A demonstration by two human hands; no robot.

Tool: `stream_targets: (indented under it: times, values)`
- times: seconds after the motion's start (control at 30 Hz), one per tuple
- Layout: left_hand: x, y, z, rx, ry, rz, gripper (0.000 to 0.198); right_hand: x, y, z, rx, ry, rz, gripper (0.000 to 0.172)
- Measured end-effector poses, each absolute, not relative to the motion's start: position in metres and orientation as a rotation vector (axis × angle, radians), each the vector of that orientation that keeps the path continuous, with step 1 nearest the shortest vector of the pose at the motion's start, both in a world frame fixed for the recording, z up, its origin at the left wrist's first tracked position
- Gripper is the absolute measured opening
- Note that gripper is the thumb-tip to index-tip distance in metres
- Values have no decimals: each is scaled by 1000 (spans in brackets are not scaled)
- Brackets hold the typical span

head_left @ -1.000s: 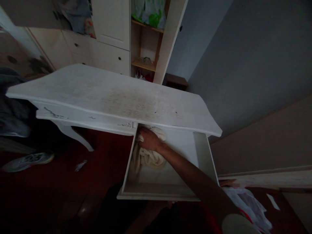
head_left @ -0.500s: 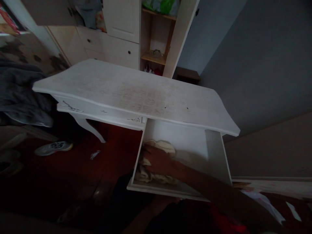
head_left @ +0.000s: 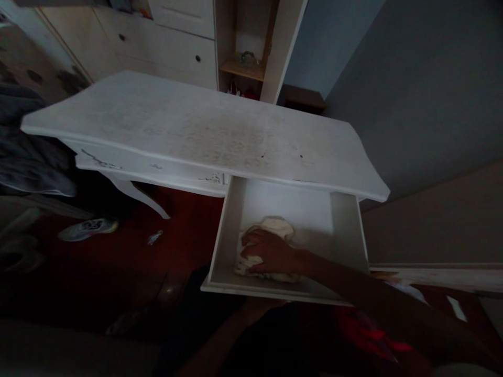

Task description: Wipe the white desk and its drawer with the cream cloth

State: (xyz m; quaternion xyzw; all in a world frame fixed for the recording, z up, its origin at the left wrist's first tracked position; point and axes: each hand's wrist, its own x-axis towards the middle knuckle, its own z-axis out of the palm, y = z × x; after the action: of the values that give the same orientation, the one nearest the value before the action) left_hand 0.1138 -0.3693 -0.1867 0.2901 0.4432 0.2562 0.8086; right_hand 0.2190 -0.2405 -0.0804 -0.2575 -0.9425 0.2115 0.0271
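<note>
Inside the pulled-out drawer [head_left: 304,204], my right hand [head_left: 271,252] presses on a crumpled cream cloth [head_left: 277,226], its fingers curled over the fabric. The cloth is bunched in the left front half of the drawer, partly covered by the hand. My left hand [head_left: 259,306] is under the drawer's front edge, seemingly touching it from below; its fingers are hidden by the drawer and the dark. The drawer belongs to a white desk [head_left: 165,112] with a scuffed, stained top.
A white wardrobe [head_left: 165,50] with an open door stands behind the desk. Dark grey clothing [head_left: 35,152] hangs at the left. A shoe [head_left: 88,229] lies on the red floor [head_left: 188,230]. A grey wall [head_left: 428,104] rises at the right.
My right hand has moved the cloth rightward, away from the drawer's left wall. The left hand stays beneath the drawer front. The view has tilted down slightly.
</note>
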Motion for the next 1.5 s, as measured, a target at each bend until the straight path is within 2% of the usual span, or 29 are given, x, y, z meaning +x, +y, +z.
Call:
stream_targets:
  times: [0.17, 0.33, 0.5, 0.7, 0.8, 0.9, 1.03, 1.17, 1.3, 1.5]
  values:
    - [112, -369, -190, 618, 928, 534, 49, 283, -250, -75, -836, -3009, 692, 35]
    - [112, -368, -192, 627, 954, 476, 42, 333, -263, -64, -993, -3158, 654, 40]
    - [110, -367, -189, 629, 916, 447, 36, 351, -271, -59, -1169, -3228, 484, 42]
    - [111, -366, -191, 697, 860, 528, 37, 354, -257, -52, -1380, -3061, 476, 41]
    - [113, -365, -188, 706, 832, 563, 39, 358, -244, -25, -1419, -2744, 490, 42]
    - [114, -365, -185, 722, 803, 586, 40, 360, -233, 23, -1349, -2446, 464, 42]
    - [117, -366, -198, 739, 768, 646, 41, 361, -217, 87, -1303, -2227, 160, 40]
    - [125, -362, -229, 751, 707, 608, 45, 361, -176, 117, -1247, -1989, -170, 37]
    - [132, -356, -244, 788, 695, 537, 47, 361, -114, 106, -1271, -1976, -309, 34]
    - [142, -345, -222, 898, 787, 534, 40, 355, -50, 41, -1553, -1881, -281, 39]
